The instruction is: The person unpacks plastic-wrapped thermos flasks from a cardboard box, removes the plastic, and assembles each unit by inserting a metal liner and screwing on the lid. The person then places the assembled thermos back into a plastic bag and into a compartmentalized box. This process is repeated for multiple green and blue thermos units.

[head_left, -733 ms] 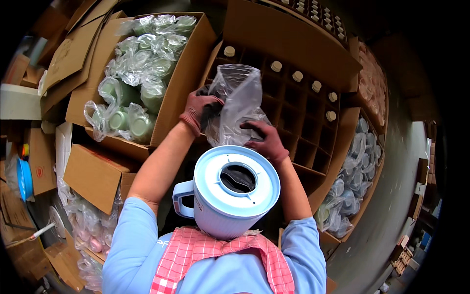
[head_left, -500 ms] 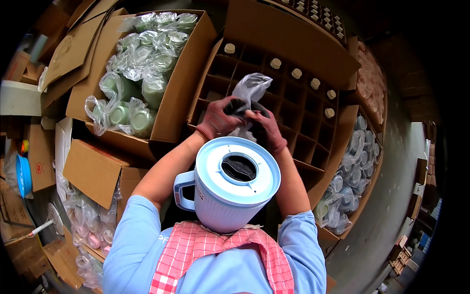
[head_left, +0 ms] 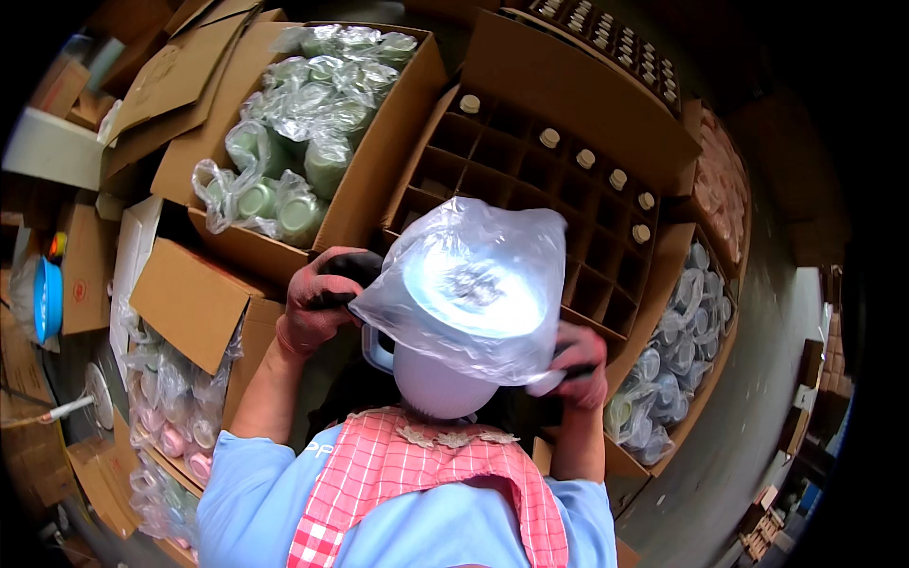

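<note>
A clear plastic bag point(head_left: 398, 275) lies spread over the top of a light blue lidded jug point(head_left: 440, 386) in front of my chest. Light glares on the lid through the film, while the jug's lower body and part of its handle show below. My left hand point(head_left: 324, 295), in a red and dark work glove, is closed on the bag's left edge. On the other side, my right hand point(head_left: 578, 364), gloved alike and a little blurred, grips the bag's right edge. What holds up the jug is hidden.
Beyond my hands stands a divided carton point(head_left: 417, 204) with several white-capped items. To its left is a carton point(head_left: 346, 194) of bagged green cups; to its right, one of bagged clear and grey items point(head_left: 686, 331). Another open carton point(head_left: 194, 303) sits at my near left.
My hands have parted and come back toward me, one to each side of the jug. The bunched bag has been opened out and drawn over the jug's lid.
</note>
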{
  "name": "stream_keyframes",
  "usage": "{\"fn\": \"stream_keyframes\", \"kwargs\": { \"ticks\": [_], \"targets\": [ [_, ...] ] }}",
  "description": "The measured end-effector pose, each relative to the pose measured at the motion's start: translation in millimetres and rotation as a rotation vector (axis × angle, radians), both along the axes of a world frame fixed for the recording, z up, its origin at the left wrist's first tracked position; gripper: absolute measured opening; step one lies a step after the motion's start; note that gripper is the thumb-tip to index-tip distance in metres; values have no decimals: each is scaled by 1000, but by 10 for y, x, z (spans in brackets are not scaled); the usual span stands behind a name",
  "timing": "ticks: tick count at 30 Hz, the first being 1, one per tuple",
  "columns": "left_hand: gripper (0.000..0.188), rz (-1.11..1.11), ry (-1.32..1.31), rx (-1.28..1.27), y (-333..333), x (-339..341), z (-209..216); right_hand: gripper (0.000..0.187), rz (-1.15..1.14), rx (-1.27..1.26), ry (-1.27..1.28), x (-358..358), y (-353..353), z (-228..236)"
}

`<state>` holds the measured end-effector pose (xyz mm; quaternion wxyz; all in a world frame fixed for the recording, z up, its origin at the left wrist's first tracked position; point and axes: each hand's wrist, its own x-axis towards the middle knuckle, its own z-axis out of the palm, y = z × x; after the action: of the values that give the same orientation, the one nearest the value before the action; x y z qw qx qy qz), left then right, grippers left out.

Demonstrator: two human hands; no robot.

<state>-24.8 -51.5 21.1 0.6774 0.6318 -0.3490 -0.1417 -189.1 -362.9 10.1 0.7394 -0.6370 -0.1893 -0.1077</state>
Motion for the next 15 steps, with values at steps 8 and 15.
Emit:
{"fn": "stream_keyframes", "kwargs": {
  "ticks": [8,15],
  "targets": [
    [71,-119,619,59,585,-191,-666,12,111,-1036,-16,-611,752,-130],
    [50,280,234,448,-177,-573,-514,26,-241,-1065,49,-802,886,7]
  ]
}}
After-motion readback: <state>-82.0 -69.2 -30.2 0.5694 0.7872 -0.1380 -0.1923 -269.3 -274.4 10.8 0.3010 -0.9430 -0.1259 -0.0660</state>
